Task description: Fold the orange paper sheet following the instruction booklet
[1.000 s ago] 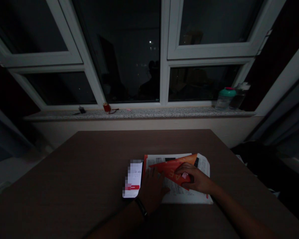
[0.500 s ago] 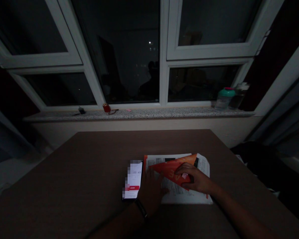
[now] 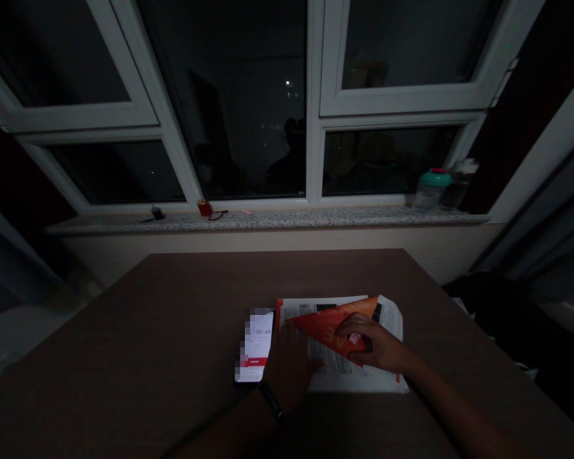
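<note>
A booklet (image 3: pixel 335 384) with printed pages lies on the table, its red-orange cover (image 3: pixel 318 323) folded over diagonally into a pointed flap. My left hand (image 3: pixel 291 363) is flat over the booklet's left side, fingers stretched out near the flap's tip. At the flap's right part my right hand (image 3: pixel 375 344) has its fingers curled on the orange cover, thumb below and fingers above. A small pink piece (image 3: pixel 355 338) shows between that thumb and fingers; I cannot tell whether it is loose or stuck on. Just left of my left hand lies a lit phone (image 3: pixel 258 347).
The brown table (image 3: pixel 172 319) reaches toward a speckled windowsill (image 3: pixel 287 218). On the sill stand a teal-lidded bottle (image 3: pixel 432 190), a clear bottle (image 3: pixel 460 182), a small red jar (image 3: pixel 204 208) and a small dark bottle (image 3: pixel 157 212).
</note>
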A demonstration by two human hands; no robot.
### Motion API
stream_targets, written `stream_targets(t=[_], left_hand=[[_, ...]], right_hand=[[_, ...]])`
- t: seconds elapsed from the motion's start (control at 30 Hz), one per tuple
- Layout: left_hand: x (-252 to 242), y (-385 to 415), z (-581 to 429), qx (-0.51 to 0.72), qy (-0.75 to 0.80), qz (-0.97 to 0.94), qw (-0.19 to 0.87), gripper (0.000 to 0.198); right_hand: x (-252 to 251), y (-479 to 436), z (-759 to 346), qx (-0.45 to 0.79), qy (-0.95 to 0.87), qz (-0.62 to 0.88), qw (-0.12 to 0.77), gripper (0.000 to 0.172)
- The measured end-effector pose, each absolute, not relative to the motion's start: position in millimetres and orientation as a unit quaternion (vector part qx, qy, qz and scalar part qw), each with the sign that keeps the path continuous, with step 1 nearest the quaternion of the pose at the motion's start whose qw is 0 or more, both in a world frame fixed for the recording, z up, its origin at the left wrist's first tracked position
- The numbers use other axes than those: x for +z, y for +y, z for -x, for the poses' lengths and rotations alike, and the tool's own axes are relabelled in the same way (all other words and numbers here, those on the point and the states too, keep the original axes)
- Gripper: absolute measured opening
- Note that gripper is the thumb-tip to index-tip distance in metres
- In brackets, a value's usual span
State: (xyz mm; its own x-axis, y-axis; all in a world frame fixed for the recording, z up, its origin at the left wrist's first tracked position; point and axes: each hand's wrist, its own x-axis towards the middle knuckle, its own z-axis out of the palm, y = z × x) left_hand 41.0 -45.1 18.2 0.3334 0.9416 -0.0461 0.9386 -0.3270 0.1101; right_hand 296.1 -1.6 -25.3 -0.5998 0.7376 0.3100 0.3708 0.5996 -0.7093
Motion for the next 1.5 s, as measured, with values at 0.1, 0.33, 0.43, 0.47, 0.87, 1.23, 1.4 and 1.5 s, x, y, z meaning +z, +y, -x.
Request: stream_targets(t=[0.1,0.33,0.43,0.47,0.87,1.23,1.4,1.5], left_hand=[[16.9,-43.8,-40.5,0.005,0.579,-0.813,0.062,0.056],[5.2,-40.4,-37.2,0.015,0.562,-0.824,0.071,0.061],[6.1,-39.4,-37.6,0.014,0.56,-0.825,0.076,0.061],[6.8,-39.0,-37.8,0.011,0.561,-0.824,0.076,0.062],[6.7,-34.3,-35.2,0.03,0.548,-0.83,0.093,0.069],[9.8,-32.8,-36.4,0.042,0.535,-0.839,0.092,0.062],[1.7,-32.3,-33.6,0.053,0.524,-0.846,0.085,0.061],[-0.1,-32.7,-33.6,0.041,0.528,-0.844,0.091,0.065]], right_hand=[[-26.3,-0.3,-296.3,0.302,-0.845,0.323,0.302,0.04],[-27.7,0.0,-296.3,0.299,-0.841,0.335,0.3,0.04],[-27.9,-0.4,-296.2,0.3,-0.841,0.338,0.298,0.039],[-27.9,-0.5,-296.3,0.3,-0.84,0.34,0.298,0.039],[-28.0,-0.3,-297.4,0.298,-0.841,0.334,0.302,0.036],[-28.0,-0.5,-296.3,0.295,-0.842,0.338,0.3,0.037],[-27.7,-0.5,-296.4,0.298,-0.841,0.333,0.304,0.039],[-28.0,-0.3,-296.2,0.295,-0.843,0.329,0.308,0.036]])
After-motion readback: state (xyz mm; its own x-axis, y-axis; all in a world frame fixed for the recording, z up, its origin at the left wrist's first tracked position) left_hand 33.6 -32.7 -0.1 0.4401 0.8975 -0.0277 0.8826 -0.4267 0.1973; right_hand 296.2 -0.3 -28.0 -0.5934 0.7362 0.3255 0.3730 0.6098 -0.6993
